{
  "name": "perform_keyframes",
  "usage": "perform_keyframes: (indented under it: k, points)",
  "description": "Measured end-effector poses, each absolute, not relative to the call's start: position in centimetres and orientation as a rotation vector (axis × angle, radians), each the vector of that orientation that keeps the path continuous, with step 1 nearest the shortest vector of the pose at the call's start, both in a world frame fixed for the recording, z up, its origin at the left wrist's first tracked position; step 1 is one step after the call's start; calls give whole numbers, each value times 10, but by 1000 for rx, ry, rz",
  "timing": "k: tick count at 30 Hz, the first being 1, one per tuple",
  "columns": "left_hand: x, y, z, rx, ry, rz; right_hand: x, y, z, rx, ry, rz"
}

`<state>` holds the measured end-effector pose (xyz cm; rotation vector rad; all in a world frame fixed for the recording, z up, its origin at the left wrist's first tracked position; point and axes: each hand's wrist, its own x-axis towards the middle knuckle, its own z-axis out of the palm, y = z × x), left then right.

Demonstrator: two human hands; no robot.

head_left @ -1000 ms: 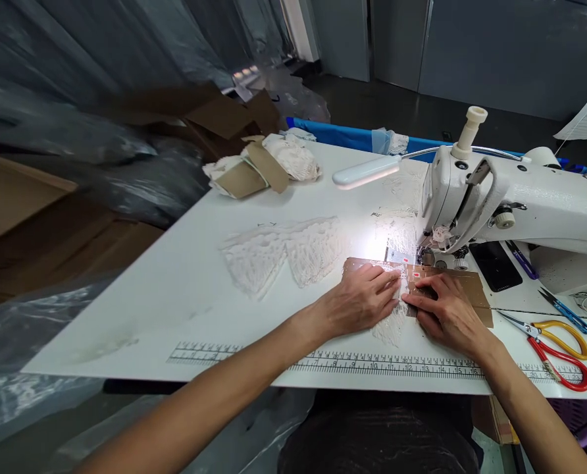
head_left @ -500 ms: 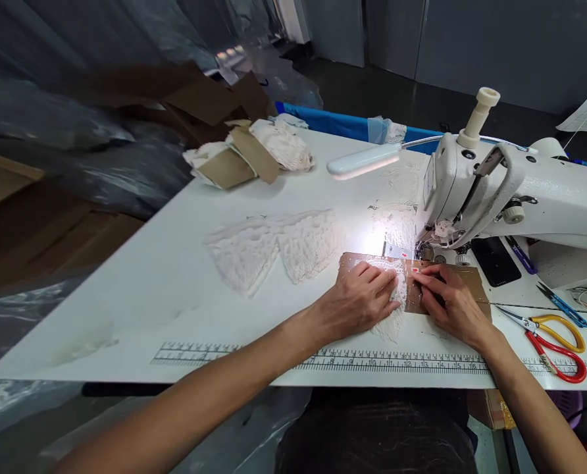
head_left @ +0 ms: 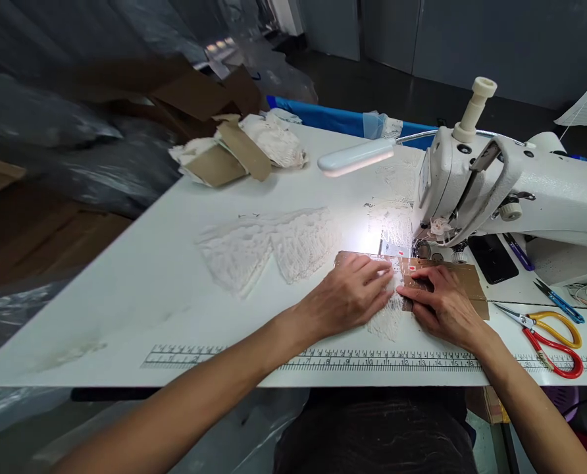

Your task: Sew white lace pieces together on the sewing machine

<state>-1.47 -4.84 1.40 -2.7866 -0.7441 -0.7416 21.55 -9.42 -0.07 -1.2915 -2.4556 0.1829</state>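
A brown cardboard piece [head_left: 466, 283] lies on the table just in front of the sewing machine's needle area, with a strip of white lace [head_left: 385, 326] across it. My left hand [head_left: 357, 289] rests palm down on the lace and the cardboard's left part, fingers stretched out. On the right part lies my right hand [head_left: 441, 303], its thumb tip at the lace's edge and its index finger apart from the thumb, near a small red mark. Parts of the lace and cardboard are hidden under both hands. Another white lace piece [head_left: 268, 247] is spread flat to the left.
The white sewing machine [head_left: 471, 184] stands at right, with a lamp [head_left: 357, 158] beside it. Scissors [head_left: 545, 329], blue snips [head_left: 560, 301] and a phone [head_left: 493, 259] lie to its front right. A lace and cardboard pile [head_left: 244, 148] sits behind. A printed ruler [head_left: 343, 361] runs along the front edge.
My right thumb has moved left to the lace's edge, and its fingers are spread more. My left hand stays on the lace. The whole view has shifted slightly.
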Motion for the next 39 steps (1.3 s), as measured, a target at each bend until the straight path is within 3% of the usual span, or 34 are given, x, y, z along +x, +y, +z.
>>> perform_keyframes:
  k: [7, 16, 28, 39]
  points:
    - [-18, -41, 14, -2566, -839, -1014, 215, -95, 0, -1283, -2465, 111]
    - [-6, -46, -1, -2765, -637, -566, 214, -96, 0, -1300, -2485, 113]
    - [-9, -52, 9, -2771, -729, -483, 212, -98, 2, -1337, -2511, 99]
    - [9, -17, 20, -2777, -514, -91, 215, -89, -3, -1418, -2443, 108]
